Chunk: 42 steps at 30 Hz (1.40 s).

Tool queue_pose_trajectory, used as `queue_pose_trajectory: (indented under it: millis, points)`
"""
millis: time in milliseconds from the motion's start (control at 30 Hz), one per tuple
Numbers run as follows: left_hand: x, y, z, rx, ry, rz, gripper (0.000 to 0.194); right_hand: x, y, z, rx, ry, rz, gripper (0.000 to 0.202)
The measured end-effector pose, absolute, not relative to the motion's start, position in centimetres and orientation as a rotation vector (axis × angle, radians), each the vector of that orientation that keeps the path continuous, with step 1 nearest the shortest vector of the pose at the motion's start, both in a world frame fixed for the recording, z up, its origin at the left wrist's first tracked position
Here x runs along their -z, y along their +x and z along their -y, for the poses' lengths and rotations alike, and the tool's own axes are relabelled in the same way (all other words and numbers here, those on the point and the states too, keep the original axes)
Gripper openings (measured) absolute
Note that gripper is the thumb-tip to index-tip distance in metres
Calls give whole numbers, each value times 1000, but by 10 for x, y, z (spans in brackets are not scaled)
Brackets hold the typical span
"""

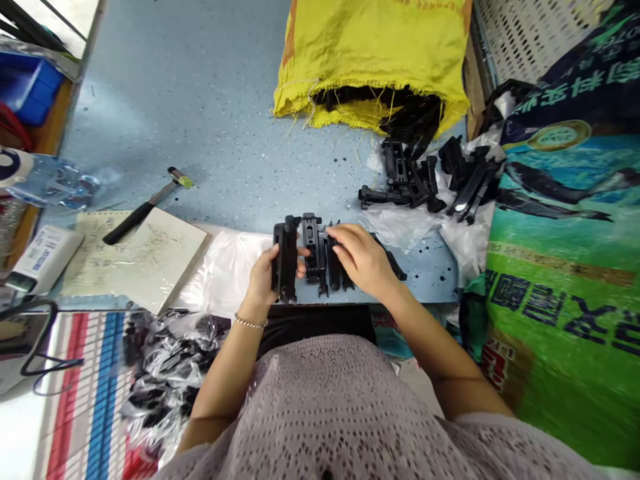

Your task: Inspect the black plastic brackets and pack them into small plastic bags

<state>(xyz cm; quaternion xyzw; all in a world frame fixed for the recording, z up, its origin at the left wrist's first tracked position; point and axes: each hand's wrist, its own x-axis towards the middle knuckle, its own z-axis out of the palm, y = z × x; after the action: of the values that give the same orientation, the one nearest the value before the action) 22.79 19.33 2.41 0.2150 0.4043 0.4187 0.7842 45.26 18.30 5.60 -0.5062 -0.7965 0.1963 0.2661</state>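
My left hand (264, 277) grips a stack of black plastic parts (285, 260) upright at the near edge of the blue table (200, 120). My right hand (363, 257) rests on top of a row of similar black parts (320, 257) just to the right, fingers curled over them. The two groups stand side by side, almost touching. A thin bracelet circles my left wrist.
A yellow sack (370, 53) spills more black parts (410, 177) at the back right. Clear plastic bags (225, 270) lie left of my hands. A black-handled tool (145, 207) rests on papers. A green printed sack (565, 280) stands right; bagged black parts (165, 367) lie lower left.
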Motion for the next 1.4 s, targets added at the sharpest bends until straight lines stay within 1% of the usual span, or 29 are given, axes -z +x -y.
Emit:
queue_pose_trajectory:
  millis: [67,133,167,233,333,367,433,500,600,667,800,900,1033,1100,1167,1233,1300,1400]
  points:
    - [-40,213,-178,-679,642,-866,40,-71,442,-183,-583,-1097,2333,43]
    - [-53,195,-163,-503,757,-865,37,-78,436,-183,-729,-873,2491,46]
    - [-57,186,-157,-487,788,-892,37,-79,436,-183,-806,-828,2519,45]
    - [-56,171,-148,-625,850,-1072,39,-74,441,-184,-938,-895,2458,40]
    - [-38,160,-142,-936,1125,-1584,27,-60,447,-184,-1175,-1176,2141,38]
    - [-30,159,-142,-970,1268,-1726,26,-55,446,-183,-1286,-1241,1975,38]
    - [-14,156,-141,-920,1539,-1870,22,-47,438,-178,-1536,-1259,1574,38]
    - [-5,150,-143,-812,1667,-1855,17,-42,425,-172,-1746,-1146,1175,37]
    - [-2,135,-146,-767,1569,-1743,19,-39,403,-166,-1951,-971,802,35]
    - [-3,125,-148,-854,1419,-1687,14,-39,390,-165,-2064,-900,689,32]
    - [-5,120,-149,-1069,1338,-1642,14,-33,355,-168,-2266,-764,568,31]
    - [-10,123,-146,-1094,1414,-1649,11,-19,327,-173,-2314,-714,539,30]
    - [-23,114,-136,-1297,1547,-1791,2,-2,313,-179,-2220,-840,440,26]
    - [-29,108,-132,-1204,1756,-1868,13,1,315,-178,-2187,-883,388,27]
    - [-33,104,-131,-997,1943,-1888,27,0,319,-174,-2167,-893,375,28]
    - [-33,104,-133,-887,2000,-1884,38,-2,321,-168,-2146,-895,384,29]
    - [-32,105,-137,-902,1980,-1877,42,-5,324,-164,-2113,-897,412,28]
    - [-28,104,-140,-912,2002,-1836,38,-9,330,-161,-2040,-903,464,26]
